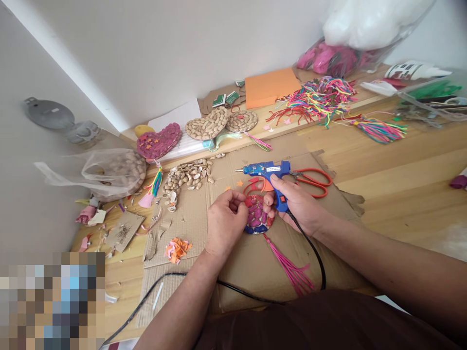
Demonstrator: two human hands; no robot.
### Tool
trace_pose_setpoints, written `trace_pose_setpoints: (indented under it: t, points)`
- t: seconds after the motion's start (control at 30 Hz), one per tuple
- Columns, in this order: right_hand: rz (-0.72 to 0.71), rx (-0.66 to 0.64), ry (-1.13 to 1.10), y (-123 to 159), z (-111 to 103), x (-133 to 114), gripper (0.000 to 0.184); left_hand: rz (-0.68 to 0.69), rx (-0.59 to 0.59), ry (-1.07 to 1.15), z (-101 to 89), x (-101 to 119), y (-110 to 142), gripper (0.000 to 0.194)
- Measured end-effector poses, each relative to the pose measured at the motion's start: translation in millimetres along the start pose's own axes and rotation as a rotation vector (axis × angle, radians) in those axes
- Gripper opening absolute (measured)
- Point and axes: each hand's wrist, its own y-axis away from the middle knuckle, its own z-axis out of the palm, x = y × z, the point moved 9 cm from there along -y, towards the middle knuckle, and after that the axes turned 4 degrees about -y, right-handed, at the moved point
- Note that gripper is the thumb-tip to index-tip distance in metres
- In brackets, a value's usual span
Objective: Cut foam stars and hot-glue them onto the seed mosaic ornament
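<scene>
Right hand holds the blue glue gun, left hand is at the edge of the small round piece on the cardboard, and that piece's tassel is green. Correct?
Not quite: the tassel is pink, as the head view shows. The rest stands: the right hand holds the blue glue gun, and the left hand is at the edge of the small round piece on the cardboard.

Count: one blue hot glue gun (262,169), one pair of orange-handled scissors (321,183). Peanut-shell hearts: two, one magenta heart (160,142), one plain heart (207,124). Peanut-shell discs: two, one painted disc (255,214), one plain disc (242,122). White squeeze bottle (410,71): one. Orange sheet (272,88): one. Knotted bag of peanuts (113,171): one. Loose orange stars by the glue gun: two. Pile of cords (321,99): one, strands too tangled to count.
</scene>
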Motion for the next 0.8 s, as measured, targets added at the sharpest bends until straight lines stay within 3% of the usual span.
trace_pose_setpoints:
  t: [0.57, 0.7, 0.8]
  points:
    - [0.004, -0.02, -0.009, 4, 4, -1, 0.03, 0.02, 0.012, 0.009, -1.0, -4, -1, 0.011]
    - [0.006, -0.009, -0.005, 2, 3, -1, 0.036, -0.009, -0.001, 0.033, -7.2, -7, 0, 0.013]
    - [0.002, 0.018, -0.01, 2, 1, -1, 0.036, 0.084, 0.028, -0.038, -17.7, 3, 8, 0.019]
